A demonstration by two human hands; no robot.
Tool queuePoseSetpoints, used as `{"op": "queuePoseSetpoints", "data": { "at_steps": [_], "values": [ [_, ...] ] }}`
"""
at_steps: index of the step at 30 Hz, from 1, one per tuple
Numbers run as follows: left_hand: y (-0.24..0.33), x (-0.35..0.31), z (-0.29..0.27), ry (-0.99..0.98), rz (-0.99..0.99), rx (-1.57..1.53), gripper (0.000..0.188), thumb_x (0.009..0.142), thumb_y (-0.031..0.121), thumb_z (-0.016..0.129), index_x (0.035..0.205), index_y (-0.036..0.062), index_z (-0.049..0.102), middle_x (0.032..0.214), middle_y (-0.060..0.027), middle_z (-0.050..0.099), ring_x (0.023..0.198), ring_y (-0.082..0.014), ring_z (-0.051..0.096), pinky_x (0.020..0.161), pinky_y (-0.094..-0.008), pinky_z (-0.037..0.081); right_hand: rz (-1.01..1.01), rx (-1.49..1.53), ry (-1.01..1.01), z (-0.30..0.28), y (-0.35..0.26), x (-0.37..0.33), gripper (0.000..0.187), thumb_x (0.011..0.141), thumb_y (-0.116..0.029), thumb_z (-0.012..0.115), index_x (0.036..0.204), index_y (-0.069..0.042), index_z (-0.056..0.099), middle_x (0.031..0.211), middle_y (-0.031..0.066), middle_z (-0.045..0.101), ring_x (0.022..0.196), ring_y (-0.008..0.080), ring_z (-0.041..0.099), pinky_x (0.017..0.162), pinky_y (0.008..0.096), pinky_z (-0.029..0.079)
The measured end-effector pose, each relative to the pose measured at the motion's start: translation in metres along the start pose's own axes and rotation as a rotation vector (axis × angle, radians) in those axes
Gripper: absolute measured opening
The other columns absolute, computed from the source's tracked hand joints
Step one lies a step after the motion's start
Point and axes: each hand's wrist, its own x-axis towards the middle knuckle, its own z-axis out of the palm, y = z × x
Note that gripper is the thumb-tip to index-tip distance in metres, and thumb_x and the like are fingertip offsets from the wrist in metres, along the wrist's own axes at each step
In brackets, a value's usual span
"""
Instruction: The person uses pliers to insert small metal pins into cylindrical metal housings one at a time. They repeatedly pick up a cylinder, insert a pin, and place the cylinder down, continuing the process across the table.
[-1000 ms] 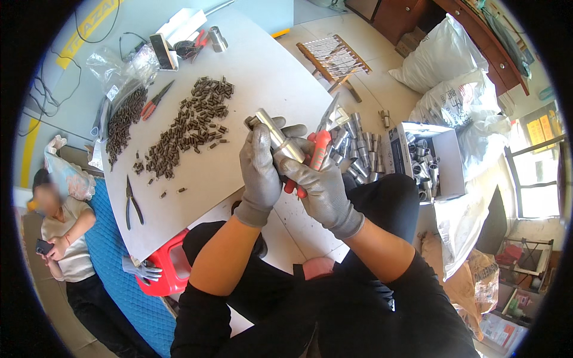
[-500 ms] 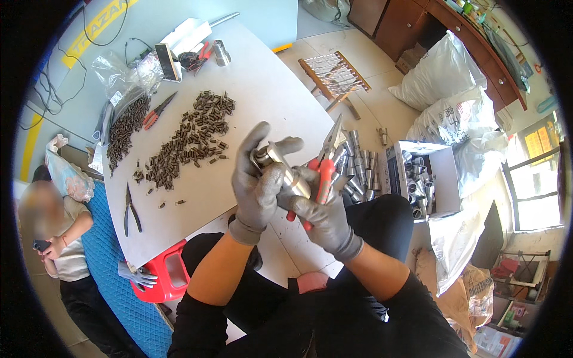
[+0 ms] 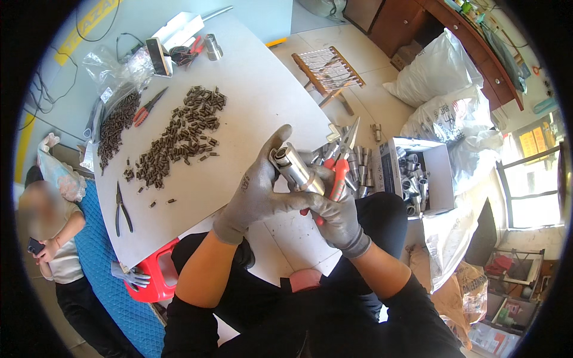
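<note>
Both my hands wear grey work gloves. Between them, in front of my lap, is a shiny metal cylindrical fitting [image 3: 296, 170], its open upper end showing a slotted rim. My left hand [image 3: 253, 190] grips it from the left, index finger raised beside the rim and thumb stretched across below it. My right hand [image 3: 341, 219] is closed round red-handled needle-nose pliers [image 3: 342, 170], whose jaws point up and away from the fitting. Fingers of that hand also lie against the fitting's lower end; their exact contact is hidden.
Small dark springs [image 3: 173, 137] lie heaped on the white table [image 3: 256, 77], with orange-handled pliers [image 3: 146, 109] and black-handled pliers [image 3: 122, 209]. At right stands a box of metal fittings [image 3: 439, 179], with white sacks [image 3: 439, 71] behind. A person [image 3: 62, 232] sits at left, beside a red stool [image 3: 156, 277].
My left fingers have shifted from around the fitting's top, the thumb now reaching across toward my right hand. The fitting has moved slightly right and shows more. The pliers have tilted rightward.
</note>
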Motion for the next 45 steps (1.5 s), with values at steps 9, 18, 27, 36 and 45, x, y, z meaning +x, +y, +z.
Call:
{"op": "queuePoseSetpoints", "data": {
  "at_steps": [9, 18, 27, 36, 45],
  "values": [
    [0.000, -0.007, 0.023, 0.189, 0.110, -0.317, 0.086, 0.074, -0.002, 0.082, 0.147, 0.0055, 0.036, 0.119, -0.0194, 0.065, 0.108, -0.0316, 0.067, 0.095, -0.0447, 0.056, -0.072, 0.000, 0.019, 0.005, -0.010, -0.011, 0.068, 0.080, -0.008, 0.083, 0.136, 0.001, 0.046, 0.120, 0.0084, 0.060, 0.105, 0.0157, 0.060, 0.085, 0.0302, 0.054],
    [-0.003, -0.001, 0.020, 0.181, 0.090, -0.164, 0.101, 0.069, 0.007, 0.089, 0.151, 0.0043, 0.030, 0.138, -0.0233, 0.050, 0.115, -0.0294, 0.062, 0.100, -0.0449, 0.051, 0.055, -0.224, 0.019, -0.002, -0.019, -0.012, 0.054, 0.087, -0.017, 0.077, 0.131, 0.001, 0.051, 0.109, 0.0074, 0.065, 0.087, 0.0098, 0.061, 0.074, 0.0253, 0.052],
    [-0.016, 0.004, 0.003, 0.080, -0.354, 0.210, 0.053, 0.093, 0.026, 0.064, 0.136, -0.0004, 0.049, 0.122, -0.0142, 0.061, 0.107, -0.0217, 0.062, 0.094, -0.0335, 0.049, -0.287, -0.829, 0.274, -0.187, -0.093, 0.025, 0.024, 0.093, -0.012, 0.058, 0.112, 0.000, 0.064, 0.112, 0.0077, 0.066, 0.096, 0.0169, 0.062, 0.084, 0.0317, 0.049],
    [-0.054, -0.025, -0.017, -0.301, -0.522, 0.984, 0.047, 0.091, 0.029, 0.064, 0.124, -0.0038, 0.057, 0.116, -0.0194, 0.065, 0.106, -0.0269, 0.064, 0.093, -0.0371, 0.049, -0.024, -0.218, 1.219, -0.385, -0.070, -0.019, 0.015, 0.094, -0.014, 0.059, 0.106, -0.007, 0.066, 0.087, 0.0044, 0.064, 0.077, 0.0170, 0.061, 0.067, 0.0325, 0.055],
    [-0.266, -0.022, -0.030, -0.364, -0.704, 1.051, 0.068, 0.086, 0.042, 0.064, 0.136, -0.0005, 0.045, 0.128, -0.0260, 0.058, 0.117, -0.0384, 0.059, 0.100, -0.0461, 0.046, -0.299, -0.766, 0.418, -0.202, -0.129, -0.009, 0.047, 0.088, 0.006, 0.038, 0.134, 0.018, 0.044, 0.117, 0.0280, 0.062, 0.107, 0.0268, 0.065, 0.093, 0.0298, 0.053]
  ]
}}
